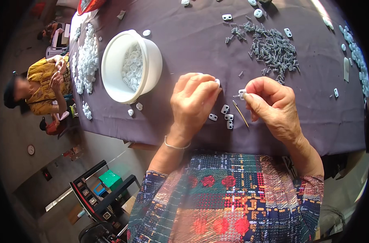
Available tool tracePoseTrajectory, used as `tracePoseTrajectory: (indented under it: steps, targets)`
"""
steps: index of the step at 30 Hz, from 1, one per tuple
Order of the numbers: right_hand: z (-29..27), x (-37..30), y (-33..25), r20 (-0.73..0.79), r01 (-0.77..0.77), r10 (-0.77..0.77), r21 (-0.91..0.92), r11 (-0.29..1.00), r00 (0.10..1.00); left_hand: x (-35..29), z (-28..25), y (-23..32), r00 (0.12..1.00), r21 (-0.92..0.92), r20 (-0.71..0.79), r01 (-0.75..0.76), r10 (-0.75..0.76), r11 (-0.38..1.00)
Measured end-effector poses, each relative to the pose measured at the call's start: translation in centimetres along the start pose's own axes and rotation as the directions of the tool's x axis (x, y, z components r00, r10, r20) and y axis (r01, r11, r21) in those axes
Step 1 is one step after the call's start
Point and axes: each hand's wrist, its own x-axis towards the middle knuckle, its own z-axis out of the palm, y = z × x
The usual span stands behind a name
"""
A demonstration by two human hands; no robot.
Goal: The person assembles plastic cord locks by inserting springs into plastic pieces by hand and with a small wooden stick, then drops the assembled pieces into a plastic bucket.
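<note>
Right hand pinching small white clip with screw, left hand closed on white piece, four white clips between on purple surface, white tub at ten o'clock, screw pile at one o'clock.

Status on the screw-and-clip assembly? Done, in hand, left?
Done: four white pieces lie between the hands. In hand: right hand pinches a white piece with a screw; left hand holds another piece. Left: a large screw pile and a white tub of parts.

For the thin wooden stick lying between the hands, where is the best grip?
Probably pinch the thin wooden stick at mid-length, from above. It lies flat on the purple cloth, with small white plastic pieces close on its left; the right hand is nearest.
</note>
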Motion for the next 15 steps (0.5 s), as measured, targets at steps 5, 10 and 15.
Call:
tracePoseTrajectory:
  steps: [5, 10, 15]
  targets:
    - [-0.4, -0.1, -0.3, 0.006, -0.005, 0.005, 0.019, 1.000, 1.000, -0.6, -1.1, 0.5, 0.996, 0.014, 0.013, 0.091, -0.091, 0.996]
    - [-0.3, -0.1, -0.1, 0.024, 0.007, -0.007, 0.000, 1.000, 1.000, -0.3, -1.2, 0.8, 0.962, 0.127, -0.045, 0.275, -0.271, 0.953]
    - [-0.4, 0.0, -0.2, 0.018, -0.012, 0.012, 0.009, 1.000, 1.000, 0.5, -0.4, 0.9, 0.972, 0.066, 0.076, 0.216, -0.221, 0.974]
